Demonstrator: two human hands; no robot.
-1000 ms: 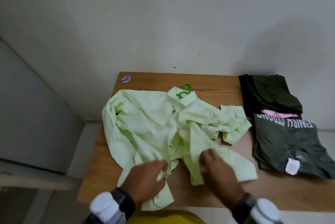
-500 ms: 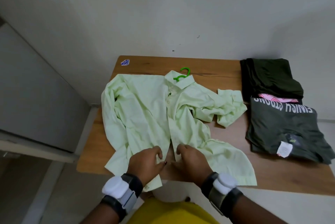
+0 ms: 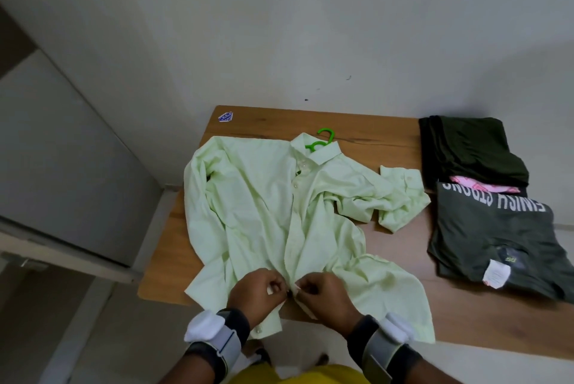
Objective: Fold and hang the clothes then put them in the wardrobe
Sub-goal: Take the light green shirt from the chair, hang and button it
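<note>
Both hands now closer together at shirt front than half second ago. Left hand point(image 3: 259, 290) and right hand point(image 3: 323, 293) each pinch front edge of pale green shirt point(image 3: 264, 206). Shirt spread on wooden table point(image 3: 382, 132), green hanger point(image 3: 323, 141) at collar. Folded dark clothes point(image 3: 497, 228) lie at right.

Pale green shirt point(image 3: 264, 209) on green hanger point(image 3: 323, 142), spread flat on table.

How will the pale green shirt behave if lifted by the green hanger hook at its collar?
Probably floppy: the shirt lies in soft creases, one sleeve bunched on the table, so it should drape and dangle. Likely light; the thin cloth wrinkles easily. The front may swing open below where the left hand and right hand pinch it.
</note>
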